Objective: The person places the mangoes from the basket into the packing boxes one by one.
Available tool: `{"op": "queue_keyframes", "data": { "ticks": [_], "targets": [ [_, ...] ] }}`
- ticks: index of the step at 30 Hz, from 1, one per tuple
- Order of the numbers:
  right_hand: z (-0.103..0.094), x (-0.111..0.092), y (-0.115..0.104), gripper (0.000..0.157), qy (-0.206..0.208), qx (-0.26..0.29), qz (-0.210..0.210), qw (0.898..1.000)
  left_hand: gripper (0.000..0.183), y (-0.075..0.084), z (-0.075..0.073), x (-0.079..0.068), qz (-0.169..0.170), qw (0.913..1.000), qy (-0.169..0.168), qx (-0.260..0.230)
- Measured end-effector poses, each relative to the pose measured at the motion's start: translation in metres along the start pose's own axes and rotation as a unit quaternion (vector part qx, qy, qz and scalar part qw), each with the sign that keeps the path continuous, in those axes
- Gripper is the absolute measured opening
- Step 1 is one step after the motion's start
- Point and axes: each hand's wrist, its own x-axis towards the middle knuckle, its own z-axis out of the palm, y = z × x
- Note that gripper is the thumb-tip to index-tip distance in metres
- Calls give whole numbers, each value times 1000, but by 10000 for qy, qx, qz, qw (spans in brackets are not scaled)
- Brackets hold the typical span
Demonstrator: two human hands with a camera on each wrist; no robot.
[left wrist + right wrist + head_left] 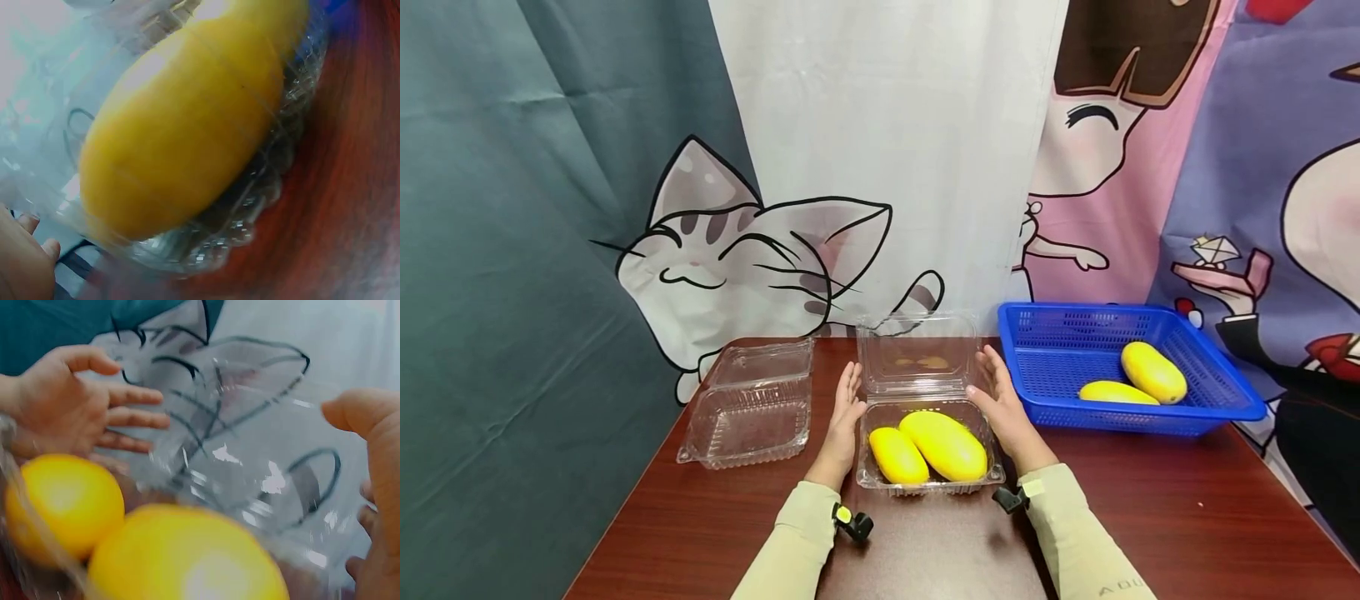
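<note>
A clear plastic clamshell box (865, 481) stands on the table with its lid (917, 358) raised at the back. Two yellow mangoes, a smaller one (898, 456) on the left and a larger one (943, 446) on the right, lie side by side in its base. At the left side of the box is my left hand (844, 425), its fingers extended and the palm turned inward. My right hand (1006, 410) mirrors it at the right side, thumb near the hinge. In the right wrist view both hands show spread fingers, holding nothing.
Another clear clamshell box (748, 421), lid up, stands to the left on the brown table (925, 550). A blue plastic basket (1022, 367) at the right holds two more yellow mangoes (1153, 372). A printed curtain (887, 125) hangs behind the table.
</note>
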Motion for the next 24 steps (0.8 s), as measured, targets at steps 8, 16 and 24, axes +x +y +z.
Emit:
{"op": "queue_keyframes", "data": {
  "ticks": [8,16,24],
  "targets": [
    [11,1,-46,72,634,-394,373,9965,65,39,2,4,-69,9990,105,427],
    [3,-8,-91,62,256,-2869,962,9528,55,90,9,3,-898,9877,323,1241],
    [3,-16,-110,68,-42,-3700,1273,9203,60,120,21,-5,-1711,9255,196,3372]
  ]
}}
